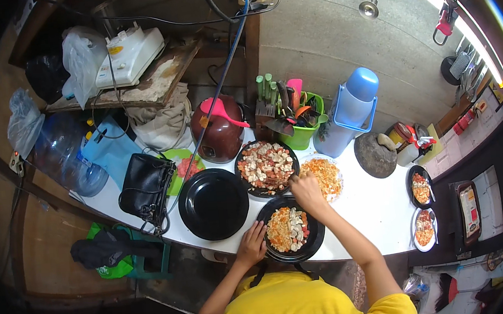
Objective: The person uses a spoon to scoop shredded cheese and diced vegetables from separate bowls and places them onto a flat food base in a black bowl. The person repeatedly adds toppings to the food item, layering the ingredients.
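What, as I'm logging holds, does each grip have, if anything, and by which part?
The left grip rests on the nearest black plate at its left rim. Whether the right grip holds anything cannot be told.

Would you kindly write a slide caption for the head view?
Left hand touches a food-filled black plate; right hand is by a fuller black plate.

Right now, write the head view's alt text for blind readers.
A person's left hand rests at the rim of a black plate of chopped food while the right hand reaches toward another black plate and a pale plate, both loaded. A black handbag lies on the white table.
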`<state>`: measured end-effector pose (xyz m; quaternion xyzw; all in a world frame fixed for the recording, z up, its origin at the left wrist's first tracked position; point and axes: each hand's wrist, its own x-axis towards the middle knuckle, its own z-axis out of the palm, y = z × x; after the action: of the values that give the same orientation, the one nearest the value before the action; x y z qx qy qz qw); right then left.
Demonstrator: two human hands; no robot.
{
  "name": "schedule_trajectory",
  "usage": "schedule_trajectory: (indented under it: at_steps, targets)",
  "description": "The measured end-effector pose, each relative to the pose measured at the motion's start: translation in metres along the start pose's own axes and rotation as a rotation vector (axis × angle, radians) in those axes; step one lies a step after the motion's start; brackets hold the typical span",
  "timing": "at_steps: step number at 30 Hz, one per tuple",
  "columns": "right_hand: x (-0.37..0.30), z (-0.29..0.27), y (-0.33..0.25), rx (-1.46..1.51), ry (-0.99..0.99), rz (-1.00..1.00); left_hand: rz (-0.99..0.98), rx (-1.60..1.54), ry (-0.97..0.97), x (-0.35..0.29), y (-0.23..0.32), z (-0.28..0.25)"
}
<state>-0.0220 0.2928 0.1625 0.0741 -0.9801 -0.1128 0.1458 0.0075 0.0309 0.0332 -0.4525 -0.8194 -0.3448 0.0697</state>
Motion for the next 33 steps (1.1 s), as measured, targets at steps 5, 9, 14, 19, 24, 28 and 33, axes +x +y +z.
schedule_trajectory:
  at_steps: [5,9,14,19,24,28,33]
  targets:
    - [-0.044,0.029,-0.019,0.077,0.090,0.210,-0.006,-0.032,-0.023,0.001,0.000,0.000]
    - [-0.046,0.027,-0.031,0.122,0.078,0.300,-0.011,-0.042,-0.030,0.000,-0.001,0.000]
    - [-0.044,0.025,-0.026,0.247,0.101,0.384,-0.014,-0.024,-0.035,0.000,-0.001,0.000]
    - [-0.040,0.029,-0.015,0.282,0.070,0.442,-0.012,-0.014,-0.024,0.000,0.001,0.000]
    - [-0.040,0.039,-0.004,0.323,0.068,0.548,-0.018,-0.011,-0.029,0.002,0.001,-0.001]
    - [-0.044,0.049,-0.002,0.348,0.021,0.597,-0.016,-0.003,-0.017,0.001,0.001,-0.001]
    - [-0.045,0.050,0.001,0.418,-0.049,0.630,-0.007,-0.007,-0.009,0.000,0.000,0.001]
